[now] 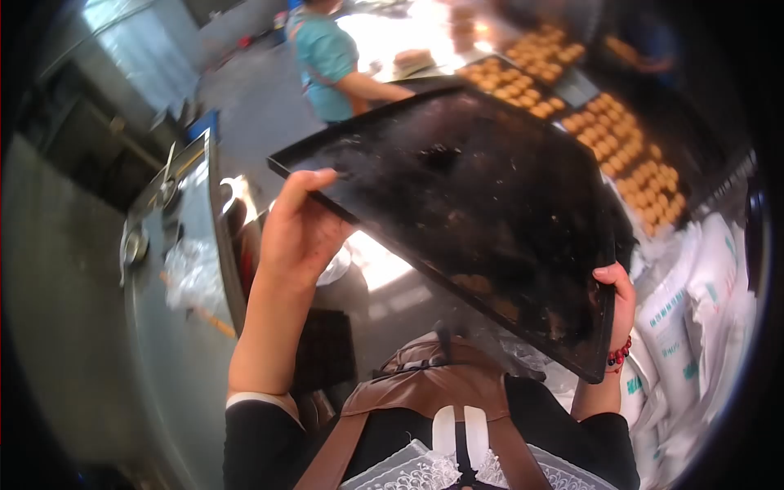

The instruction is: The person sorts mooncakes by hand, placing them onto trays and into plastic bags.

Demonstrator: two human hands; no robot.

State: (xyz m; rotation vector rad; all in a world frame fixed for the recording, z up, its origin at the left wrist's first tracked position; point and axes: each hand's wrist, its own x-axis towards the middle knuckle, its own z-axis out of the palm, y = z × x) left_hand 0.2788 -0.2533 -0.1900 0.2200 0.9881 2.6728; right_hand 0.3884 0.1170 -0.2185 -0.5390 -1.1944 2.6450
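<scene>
A large black baking tray [482,204] is held up in front of my body, tilted, its dark surface marked with scuffs and small crumbs. My left hand [300,220] grips the tray's left edge, with the thumb over the rim. At the lower right corner, my right hand [618,298] holds the rim, its thumb on top; the other fingers are mostly hidden behind the tray. Nothing lies on the tray.
Trays of round golden baked pieces [604,131] stand at the upper right. White sacks [682,318] are stacked at the right. A co-worker [327,65] stands beyond the tray. On the left, a metal table [175,359] bears a plastic bag [193,273] and a bowl [135,245].
</scene>
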